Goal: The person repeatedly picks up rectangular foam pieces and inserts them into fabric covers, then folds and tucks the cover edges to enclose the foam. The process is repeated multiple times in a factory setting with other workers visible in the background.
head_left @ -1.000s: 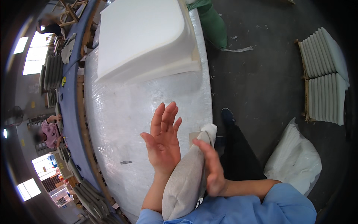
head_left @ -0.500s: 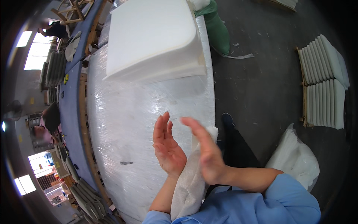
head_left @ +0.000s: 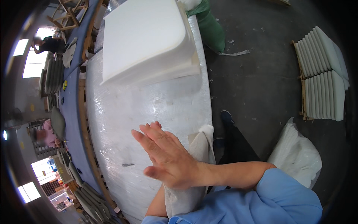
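Observation:
My right hand [head_left: 169,158] crosses in front of my body with its fingers stretched out, holding nothing. Behind it is my left hand [head_left: 156,124]; only some straight fingertips show past the right one, and its palm is hidden. The two hands seem to be pressed or nearly pressed together. Below them, against my blue shirt, rests a light grey woven fabric piece [head_left: 184,199], cushion-like, with white stuffing [head_left: 206,129] at its far end. Neither hand visibly grips it. Under the hands lies a table wrapped in clear plastic film [head_left: 126,112].
White foam pieces [head_left: 145,37] are stacked on the table's far end. Beside them hangs a green sack [head_left: 210,30]. On the floor at right are a white plastic bag [head_left: 296,155] and rows of pale cushions [head_left: 324,93]. A blue bench [head_left: 71,108] runs along the left, with people beyond.
My right hand has swung left across my left hand, covering most of it. Before, the hands were apart with palms facing. The view has shifted slightly.

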Motion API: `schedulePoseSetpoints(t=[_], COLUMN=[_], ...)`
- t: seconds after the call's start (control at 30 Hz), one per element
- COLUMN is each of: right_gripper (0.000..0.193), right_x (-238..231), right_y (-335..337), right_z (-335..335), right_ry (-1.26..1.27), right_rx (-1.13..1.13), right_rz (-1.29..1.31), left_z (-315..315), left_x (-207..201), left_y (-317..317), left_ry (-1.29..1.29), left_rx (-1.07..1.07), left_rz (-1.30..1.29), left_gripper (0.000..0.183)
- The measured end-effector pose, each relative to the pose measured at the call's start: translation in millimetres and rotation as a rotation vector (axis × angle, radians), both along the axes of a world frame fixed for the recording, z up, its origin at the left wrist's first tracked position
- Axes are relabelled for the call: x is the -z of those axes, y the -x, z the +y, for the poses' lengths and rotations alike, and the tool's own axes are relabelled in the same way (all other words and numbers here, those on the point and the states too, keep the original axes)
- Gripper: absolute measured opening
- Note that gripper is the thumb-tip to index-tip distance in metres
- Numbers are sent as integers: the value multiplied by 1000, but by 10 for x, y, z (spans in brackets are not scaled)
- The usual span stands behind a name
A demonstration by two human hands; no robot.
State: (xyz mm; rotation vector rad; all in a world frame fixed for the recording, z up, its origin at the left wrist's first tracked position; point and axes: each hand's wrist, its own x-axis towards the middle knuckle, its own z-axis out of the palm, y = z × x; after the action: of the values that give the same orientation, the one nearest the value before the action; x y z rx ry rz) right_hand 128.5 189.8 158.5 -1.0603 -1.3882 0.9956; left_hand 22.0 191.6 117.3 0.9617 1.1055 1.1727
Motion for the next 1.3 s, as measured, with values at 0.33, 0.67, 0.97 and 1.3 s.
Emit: schedulePoseSetpoints(t=[0.33,0.67,0.97,1.3], right_gripper=[91,100,87,104], right_x=[846,646,848,646], right_y=[-157,37,-405,-605], right_z=[-808,-91,59,-87], right_ry=[161,-17,260,354], right_rx=[241,55,-84,-175], right_rz=[273,433,673,540], left_z=[99,344,718,616], left_x=[320,58,-88,129], left_y=[-231,-11,-214,-614], left_ry=[77,14,113,-161], left_rx=[123,-121,16,-245], left_rz=[103,121,168,183], left_gripper=[80,63,72,78])
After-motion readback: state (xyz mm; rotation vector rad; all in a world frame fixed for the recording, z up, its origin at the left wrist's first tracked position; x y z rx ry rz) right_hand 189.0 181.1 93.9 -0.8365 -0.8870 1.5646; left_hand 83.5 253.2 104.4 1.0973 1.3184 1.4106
